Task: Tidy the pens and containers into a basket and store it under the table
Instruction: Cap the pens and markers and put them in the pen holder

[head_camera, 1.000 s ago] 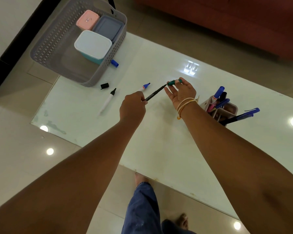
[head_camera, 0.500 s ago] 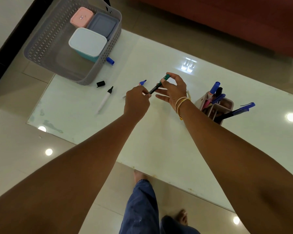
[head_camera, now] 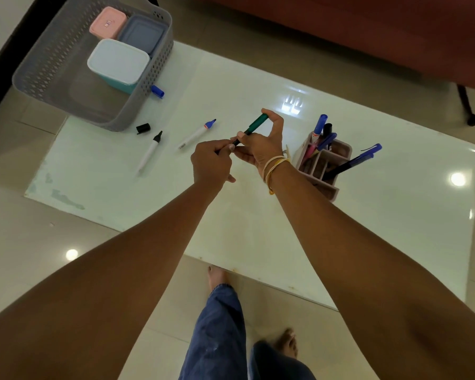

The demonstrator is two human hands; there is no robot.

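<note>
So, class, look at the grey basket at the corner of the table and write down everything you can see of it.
The grey basket is rectangular and looks like plastic, with lattice-perforated walls, rounded corners and a smooth rim. It sits upright at the far left corner of the white table, partly overhanging the edge. Inside, at its far end, stand a pink-lidded box, a grey-blue lidded box and a white-lidded teal box; the near part looks bare. A blue cap lies just outside its right wall. Neither hand touches it.

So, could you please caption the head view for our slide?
Both hands, left and right, cap a green pen above the table, basket waiting.
</note>
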